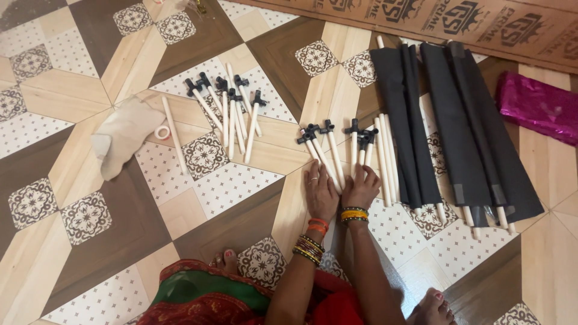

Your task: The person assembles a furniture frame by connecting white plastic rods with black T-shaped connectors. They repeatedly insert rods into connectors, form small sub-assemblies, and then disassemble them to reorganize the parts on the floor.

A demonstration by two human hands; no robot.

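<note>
White rods with black end connectors (337, 150), about 5 in the near group, laid side by side on the patterned tile floor (120, 235) directly ahead of both hands, connector ends pointing away. Left hand (320, 194) flat on the floor, palm down, fingers extended and spread, fingertips touching the lower ends of the leftmost rods; nothing gripped. Right hand (361, 188) likewise flat, fingers extended over the lower ends of the middle rods; nothing gripped. Bangles on both wrists. Plain white rods (388, 159), about 3, just beside the right hand, between the connector rods and the black fabric panels (457, 126). Panels about 4, overlapping, each on white rods protruding at the near edge; exact count uncertain. Second group of connector rods (232, 111), about 6, well apart to the left. 1 single white rod (174, 141) lying beside a beige cloth (123, 138), with 1 small tape roll (162, 131) touching the cloth. Shiny magenta sheet (539, 105) at far right. Brown cardboard (421, 18) along the top edge.
</note>
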